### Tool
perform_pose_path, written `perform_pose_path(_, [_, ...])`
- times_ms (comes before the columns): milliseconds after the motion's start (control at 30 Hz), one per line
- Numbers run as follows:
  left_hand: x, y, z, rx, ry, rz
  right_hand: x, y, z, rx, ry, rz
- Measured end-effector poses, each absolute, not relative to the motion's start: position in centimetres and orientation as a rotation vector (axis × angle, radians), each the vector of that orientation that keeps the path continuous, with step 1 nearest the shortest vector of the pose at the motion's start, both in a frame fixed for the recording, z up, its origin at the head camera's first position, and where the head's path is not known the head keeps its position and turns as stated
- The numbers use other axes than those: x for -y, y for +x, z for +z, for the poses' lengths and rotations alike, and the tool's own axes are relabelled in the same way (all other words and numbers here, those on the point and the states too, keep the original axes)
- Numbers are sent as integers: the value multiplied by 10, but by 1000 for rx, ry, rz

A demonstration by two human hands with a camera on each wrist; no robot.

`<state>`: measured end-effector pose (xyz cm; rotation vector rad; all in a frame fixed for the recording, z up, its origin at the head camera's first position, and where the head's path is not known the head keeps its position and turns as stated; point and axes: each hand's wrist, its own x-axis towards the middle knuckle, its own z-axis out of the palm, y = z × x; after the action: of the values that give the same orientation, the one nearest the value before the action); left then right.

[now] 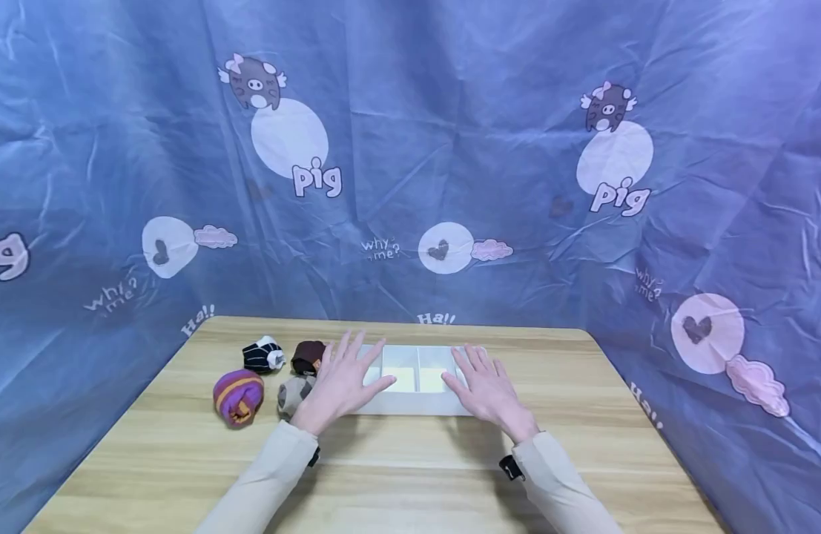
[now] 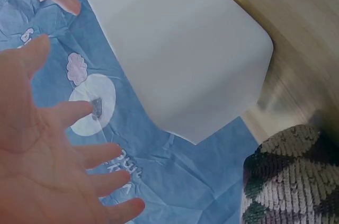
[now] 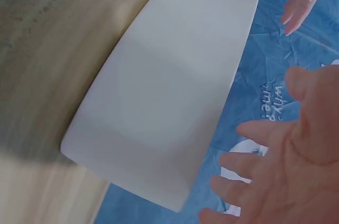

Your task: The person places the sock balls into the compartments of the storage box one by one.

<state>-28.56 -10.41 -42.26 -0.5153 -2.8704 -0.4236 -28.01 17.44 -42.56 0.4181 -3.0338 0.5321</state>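
Observation:
A white divided box [image 1: 410,404] lies across the middle of the wooden table. Over its left end, my left hand [image 1: 343,382] is spread with straight fingers and holds nothing. My right hand [image 1: 486,389] spreads the same way above the right end, also bare. Both wrist views show palms apart from the box wall. Left of the box are rolled socks: a purple one with orange stripes [image 1: 239,397], a black-and-white striped one [image 1: 259,357], a dark brown one [image 1: 308,357] and a grey patterned one [image 1: 291,397], the last partly hidden by my left hand.
The light wooden tabletop [image 1: 410,475] extends in front of the box and to its right. Behind the table's far edge hangs a blue printed cloth [image 1: 397,163], which also encloses the left and right sides.

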Motion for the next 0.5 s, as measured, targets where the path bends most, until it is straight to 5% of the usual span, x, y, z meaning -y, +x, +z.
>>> perform_pose_path(500, [124, -290, -421, 2692, -438, -739, -194, -286, -435, 2706, 316, 1161])
